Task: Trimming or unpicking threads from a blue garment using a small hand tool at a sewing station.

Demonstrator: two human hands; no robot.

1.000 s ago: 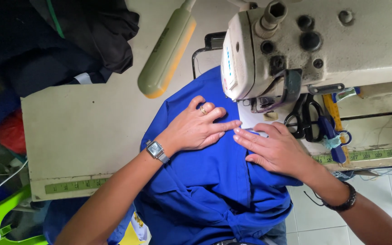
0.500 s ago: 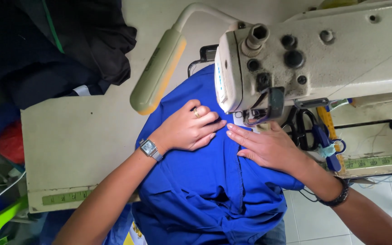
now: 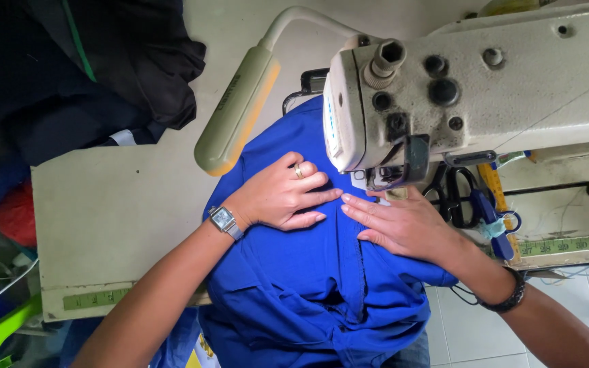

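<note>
1. Under the head of the sewing machine, the blue garment lies spread across the pale work table and spills off its near edge toward the person's lap.
2. On the cloth, the left hand rests palm down with its fingers stretched almost flat, tips aimed at the needle area. It grips nothing; it only presses the fabric.
3. Opposite it, the right hand lies flat in the same way, fingers extended and loosely together, pinning the cloth just beside the seam. It clasps nothing either.
4. Fingertips of both hands nearly meet right at the foot of the machine. The needle itself is hidden behind the head, so I cannot tell how close they are to it; if either hand creeps forward with the feed, a fingertip could be pricked.
5. Uneven pressure between the two palms could let the fabric skew, and the stitch line may wander off the seam.
6. Much of the garment hangs over the table edge; its weight could drag the piece back and pucker the stitching.
7. Bunched folds under the right wrist might be caught and sewn into the seam.
8. Black scissors lie just beside the right hand, where a sideways move could knock them.
</note>
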